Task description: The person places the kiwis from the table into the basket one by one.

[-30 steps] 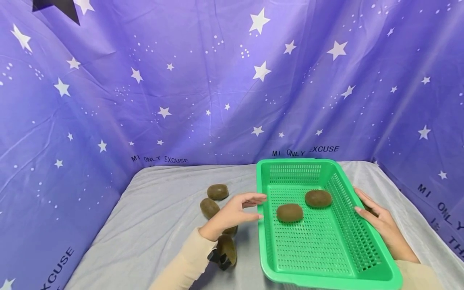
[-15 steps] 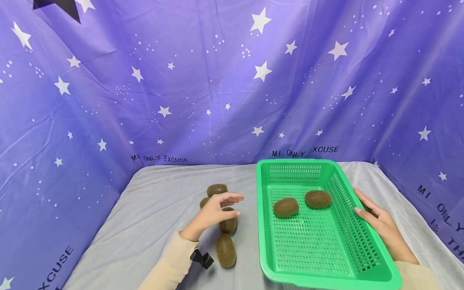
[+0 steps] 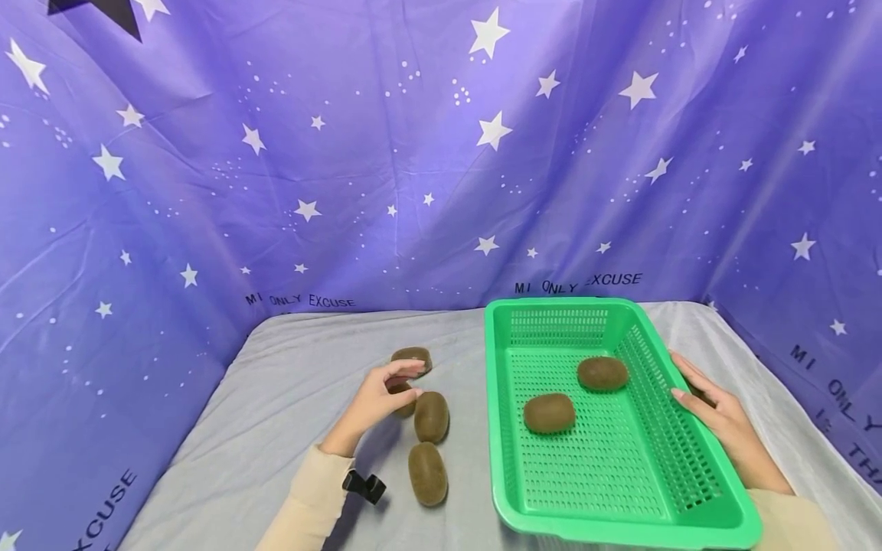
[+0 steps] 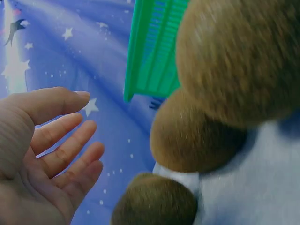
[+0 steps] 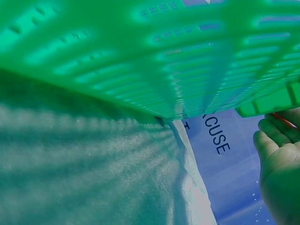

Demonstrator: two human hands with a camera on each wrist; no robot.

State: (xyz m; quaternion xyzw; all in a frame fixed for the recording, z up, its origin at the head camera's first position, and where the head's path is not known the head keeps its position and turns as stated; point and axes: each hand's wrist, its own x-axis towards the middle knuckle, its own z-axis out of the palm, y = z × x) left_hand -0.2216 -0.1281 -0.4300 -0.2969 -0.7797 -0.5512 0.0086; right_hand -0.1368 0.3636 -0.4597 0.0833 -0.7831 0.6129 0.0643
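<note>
My left hand (image 3: 372,402) hovers at the left side of a line of brown kiwis on the cloth. Its fingers are loosely bent and nothing lies between them. It partly covers the second kiwi (image 3: 405,410) and overlaps the farthest kiwi (image 3: 408,353). Closer in lie a third kiwi (image 3: 431,418) and the nearest kiwi (image 3: 428,474). In the left wrist view the hand stands apart from the kiwis. My right hand (image 3: 730,428) holds the right rim of a green plastic basket (image 3: 592,482), thumb at the rim. Inside are two kiwis, one left (image 3: 549,413), one right (image 3: 602,373).
A grey cloth (image 3: 289,398) covers the table. Purple curtains (image 3: 386,191) with white stars rise behind it and on both sides. A black wrist mount (image 3: 365,486) sticks out from the left sleeve (image 3: 310,490).
My left hand has moved left from the basket's left rim to the row of kiwis. The left kiwi in the basket has rolled a little. The right hand stays on the rim.
</note>
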